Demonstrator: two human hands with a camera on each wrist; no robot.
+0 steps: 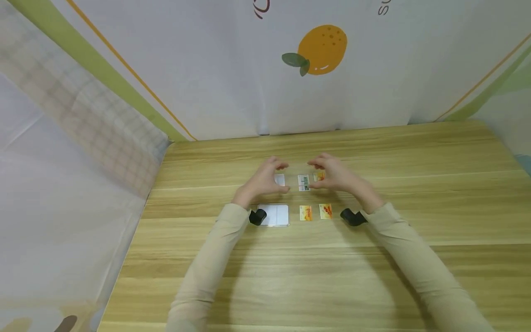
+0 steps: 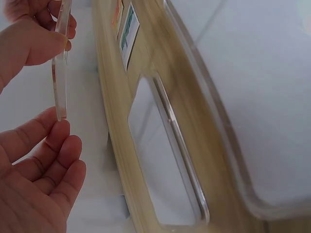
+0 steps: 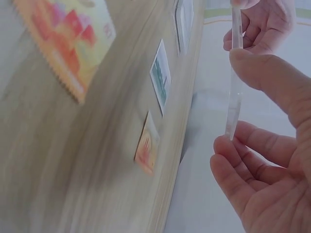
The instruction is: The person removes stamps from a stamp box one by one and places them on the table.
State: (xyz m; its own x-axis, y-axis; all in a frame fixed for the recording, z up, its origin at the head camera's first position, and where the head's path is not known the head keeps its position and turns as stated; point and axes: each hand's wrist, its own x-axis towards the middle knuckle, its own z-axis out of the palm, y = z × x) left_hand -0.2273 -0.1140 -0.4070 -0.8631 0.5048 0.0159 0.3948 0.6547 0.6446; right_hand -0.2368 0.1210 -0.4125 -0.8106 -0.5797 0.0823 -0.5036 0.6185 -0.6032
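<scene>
My left hand (image 1: 265, 177) and right hand (image 1: 338, 175) hold a thin clear plastic plate (image 2: 60, 82) between them, above the table. Each hand pinches one end, thumb on one edge and fingertips on the other; the plate (image 3: 235, 92) appears edge-on in both wrist views. Below it lie a green-and-white stamp (image 1: 303, 183) and an orange stamp (image 1: 319, 176), the latter partly covered by my right hand. A white-backed clear case (image 1: 280, 180) is partly hidden behind my left hand. Closer to me are a second white-backed case (image 1: 274, 215) and two orange-yellow stamps (image 1: 305, 213).
The wood-grain table (image 1: 315, 276) meets a white cloth (image 1: 207, 69) with a printed orange fruit at its back edge. More cloth hangs on the left and right. Black wrist mounts (image 1: 352, 216) sit low over the table beside the front case and stamps.
</scene>
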